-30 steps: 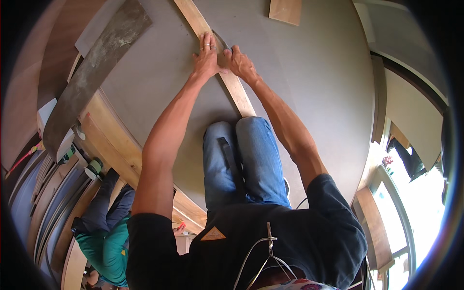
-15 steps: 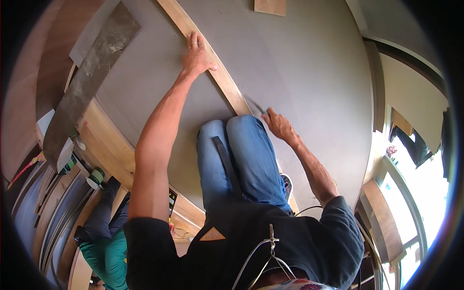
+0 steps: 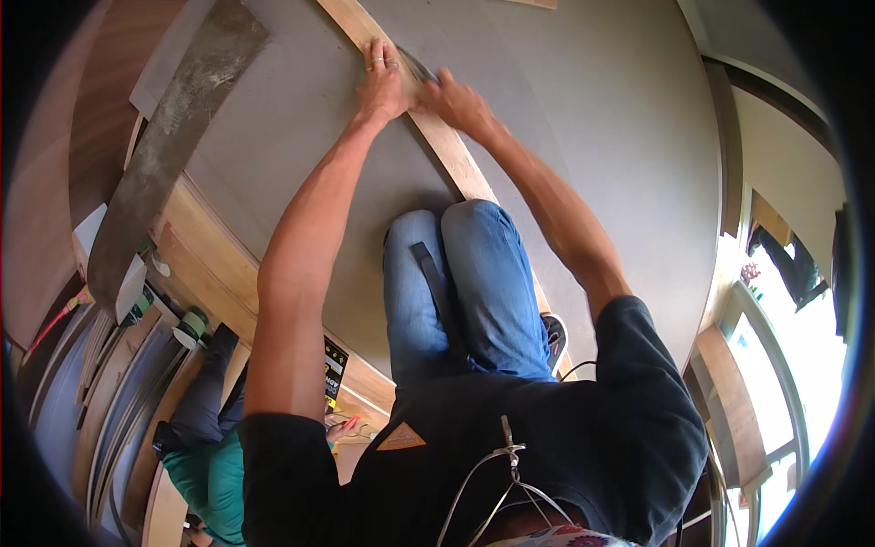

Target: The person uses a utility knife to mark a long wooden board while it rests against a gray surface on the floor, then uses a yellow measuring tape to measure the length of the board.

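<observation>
A long pale wooden strip (image 3: 453,157) lies slantwise on the large grey board and passes under my knees. My left hand (image 3: 381,89) rests on it with fingers stretched out, pressing it from above. My right hand (image 3: 458,102) is closed round a slim dark blade-like tool (image 3: 416,63), whose exact kind I cannot make out. The blade lies along the strip's right edge, close beside my left fingers. The tool's handle is hidden in my right hand.
I kneel on the grey board (image 3: 592,137). A worn brown panel (image 3: 182,137) lies at the left. Curved strips and boards (image 3: 100,401) are stacked at the lower left, near another person in green (image 3: 214,483). A light wooden piece (image 3: 538,3) shows at the top edge.
My right hand has swung up and left with the blade, from near my knee to beside my left hand. My left hand stays on the strip.
</observation>
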`<state>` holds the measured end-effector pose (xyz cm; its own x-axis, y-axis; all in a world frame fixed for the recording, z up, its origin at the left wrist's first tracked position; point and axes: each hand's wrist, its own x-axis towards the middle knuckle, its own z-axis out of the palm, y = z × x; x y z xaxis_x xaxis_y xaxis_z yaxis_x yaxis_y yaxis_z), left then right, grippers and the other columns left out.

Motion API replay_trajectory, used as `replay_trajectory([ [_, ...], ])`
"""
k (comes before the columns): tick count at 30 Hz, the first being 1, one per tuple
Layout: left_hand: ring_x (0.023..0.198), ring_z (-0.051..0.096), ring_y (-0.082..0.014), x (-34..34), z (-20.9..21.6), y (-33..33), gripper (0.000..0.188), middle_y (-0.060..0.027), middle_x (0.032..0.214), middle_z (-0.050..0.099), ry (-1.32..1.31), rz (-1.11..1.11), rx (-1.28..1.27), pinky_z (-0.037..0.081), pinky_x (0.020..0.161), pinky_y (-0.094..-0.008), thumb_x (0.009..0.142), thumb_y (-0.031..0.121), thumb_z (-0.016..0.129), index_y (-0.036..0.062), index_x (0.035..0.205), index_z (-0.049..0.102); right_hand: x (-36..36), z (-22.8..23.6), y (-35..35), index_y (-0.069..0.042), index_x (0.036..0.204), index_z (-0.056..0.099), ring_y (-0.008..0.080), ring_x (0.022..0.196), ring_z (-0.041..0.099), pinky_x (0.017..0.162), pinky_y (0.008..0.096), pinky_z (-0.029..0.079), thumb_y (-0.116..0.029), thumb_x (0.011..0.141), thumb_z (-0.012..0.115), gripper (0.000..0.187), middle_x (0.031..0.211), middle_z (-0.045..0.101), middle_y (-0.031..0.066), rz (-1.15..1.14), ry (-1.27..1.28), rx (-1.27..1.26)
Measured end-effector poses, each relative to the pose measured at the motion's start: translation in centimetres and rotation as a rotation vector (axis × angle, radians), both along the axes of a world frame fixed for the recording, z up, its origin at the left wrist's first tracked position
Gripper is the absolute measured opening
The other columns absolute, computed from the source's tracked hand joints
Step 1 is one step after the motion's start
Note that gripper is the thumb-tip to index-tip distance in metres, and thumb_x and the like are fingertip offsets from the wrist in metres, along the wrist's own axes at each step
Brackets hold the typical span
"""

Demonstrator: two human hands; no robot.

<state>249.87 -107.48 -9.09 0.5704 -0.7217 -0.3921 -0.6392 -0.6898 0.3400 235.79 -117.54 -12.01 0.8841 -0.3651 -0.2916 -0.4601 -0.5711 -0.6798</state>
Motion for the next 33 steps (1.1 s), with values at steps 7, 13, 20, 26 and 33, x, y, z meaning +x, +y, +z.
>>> replay_trajectory([
  [7,0.152,0.006,-0.0335,-1.7,1.2,-0.8,0.128,-0.0169,0.163,0.009,-0.008,-0.019,0.014,0.039,0.116,-0.0466,0.059,0.039,0.093,-0.0033,0.154,0.018,-27.6,5.2,5.4,-0.007,0.115,0.042,0.0537,0.083,0.063,0.071,0.0619,0.048,-0.037,0.104,0.044,0.031,0.082,0.066,0.0322,-0.123,0.481,0.275],
  [13,0.153,0.005,-0.0327,-3.7,-0.5,3.7,0.129,-0.0149,0.164,0.008,-0.125,-0.116,0.049,0.026,0.112,-0.0722,0.062,0.044,0.091,-0.0029,0.155,0.015,-25.8,5.8,5.8,-0.007,0.116,0.039,0.0523,0.085,0.064,0.074,0.0620,0.047,-0.036,0.104,0.044,0.032,0.084,0.066,0.0318,-0.089,0.438,0.255],
  [20,0.153,-0.006,-0.0355,-7.6,3.2,3.6,0.146,-0.0218,0.164,-0.004,0.028,-0.038,0.237,0.033,0.108,-0.0719,0.054,0.047,0.094,-0.0056,0.155,0.003,-19.1,4.2,3.0,-0.004,0.117,0.048,0.0501,0.081,0.064,0.070,0.0591,0.049,-0.037,0.102,0.050,0.037,0.080,0.065,0.0287,-0.183,0.124,0.213],
  [26,0.152,-0.004,-0.0382,-8.6,2.7,1.4,0.151,-0.0237,0.163,0.001,0.034,-0.031,0.155,0.042,0.102,-0.0694,0.049,0.046,0.097,-0.0069,0.154,0.003,1.2,2.9,-0.9,0.002,0.114,0.048,0.0527,0.089,0.064,0.079,0.0577,0.051,-0.038,0.100,0.047,0.043,0.094,0.067,0.0332,-0.227,0.038,0.139],
  [33,0.152,-0.001,-0.0385,-8.8,2.4,1.1,0.147,-0.0242,0.162,0.002,0.028,-0.063,0.161,0.043,0.102,-0.0688,0.050,0.045,0.096,-0.0077,0.154,0.007,0.4,1.1,-0.6,-0.005,0.105,0.058,0.0424,0.081,0.068,0.069,0.0514,0.056,-0.031,0.104,0.042,0.030,0.089,0.058,0.0204,0.183,0.018,-0.174],
])
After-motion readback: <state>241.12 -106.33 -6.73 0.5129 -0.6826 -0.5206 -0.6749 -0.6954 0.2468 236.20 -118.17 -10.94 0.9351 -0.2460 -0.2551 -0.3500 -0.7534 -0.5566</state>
